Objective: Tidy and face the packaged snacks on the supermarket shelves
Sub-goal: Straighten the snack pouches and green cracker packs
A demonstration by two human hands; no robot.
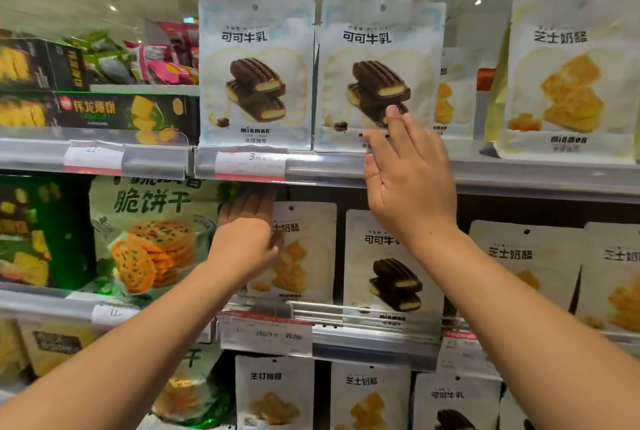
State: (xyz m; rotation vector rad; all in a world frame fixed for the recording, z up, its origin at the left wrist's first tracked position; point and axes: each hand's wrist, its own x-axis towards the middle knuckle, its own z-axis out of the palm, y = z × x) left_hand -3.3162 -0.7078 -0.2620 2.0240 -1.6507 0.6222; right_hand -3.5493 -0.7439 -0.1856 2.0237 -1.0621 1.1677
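Two white cocoa-milk snack pouches stand side by side on the upper shelf, the left pouch [256, 73] and the right pouch [379, 69]. My right hand [408, 180] is raised in front of the right pouch, fingers straight, fingertips touching its lower front. One shelf down, my left hand [247, 227] reaches in with straight fingers and lies against the left edge of a white cheese pouch [304, 256]. A cocoa-milk pouch [393, 273] stands to the right of that one.
Cheese pouches [571, 79] fill the upper shelf's right side; dark biscuit boxes [97, 111] lie at the left. A green cracker bag [152, 239] stands beside my left hand. Clear price rails [242, 164] edge each shelf. More white pouches [367, 395] hang below.
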